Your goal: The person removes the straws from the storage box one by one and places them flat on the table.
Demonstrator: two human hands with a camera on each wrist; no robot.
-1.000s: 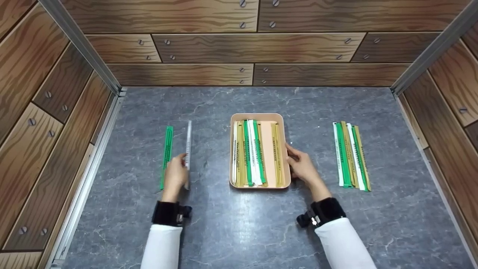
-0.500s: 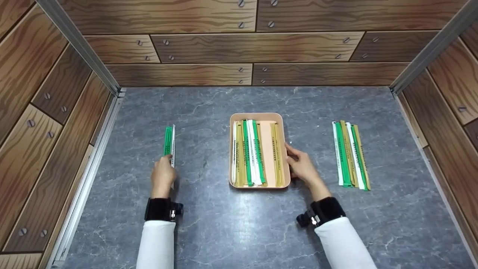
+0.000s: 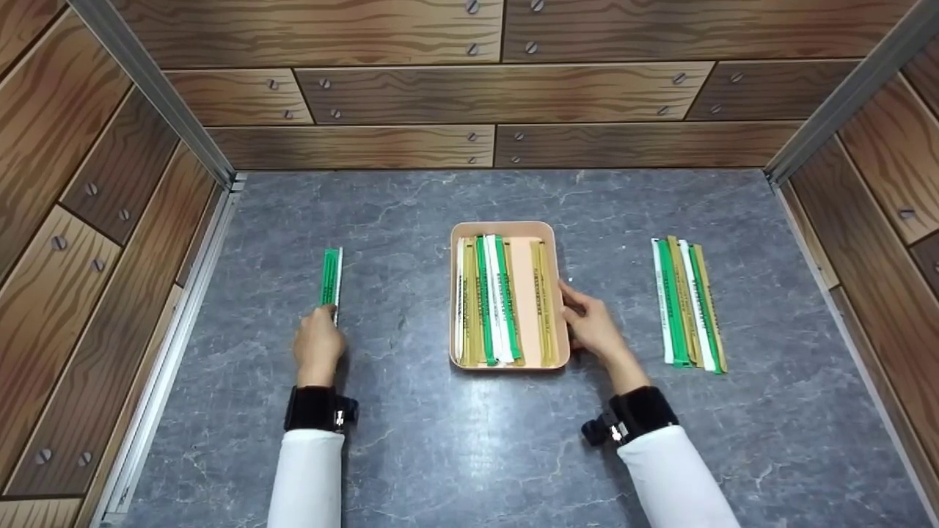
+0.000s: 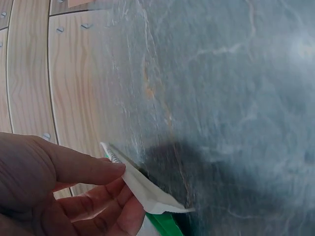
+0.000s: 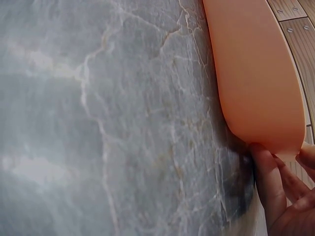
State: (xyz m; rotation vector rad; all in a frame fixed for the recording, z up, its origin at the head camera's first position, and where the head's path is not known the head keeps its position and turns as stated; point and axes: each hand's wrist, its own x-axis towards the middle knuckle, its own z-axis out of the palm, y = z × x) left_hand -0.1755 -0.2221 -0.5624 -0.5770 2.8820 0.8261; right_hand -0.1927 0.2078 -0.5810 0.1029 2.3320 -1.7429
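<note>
My left hand [image 3: 319, 339] pinches a long slim white wrapped packet [image 4: 147, 194] between thumb and fingers. In the head view it stands on edge, close along the right side of a green wrapped packet [image 3: 329, 277] on the table. The hand hides the near part of both. A peach-coloured tray [image 3: 525, 293] sits mid-table with several white, green and gold packets [image 3: 487, 301] inside. Two gold packets [image 3: 543, 304] lie apart by its right wall, past a bare strip. My right hand [image 3: 596, 328] grips the tray's right wall, thumb and fingers on either side in the right wrist view.
Right of the tray, a row of several white, green and gold packets [image 3: 688, 304] lies side by side on the grey marbled table [image 3: 411, 455]. Wood-patterned walls [image 3: 400, 94] close off the back and both sides, with metal rails [image 3: 165, 92] at the corners.
My left hand has moved left with the white packet, bringing it beside the green one, and has barely shifted over the last half second. The right hand and tray have stayed put.
</note>
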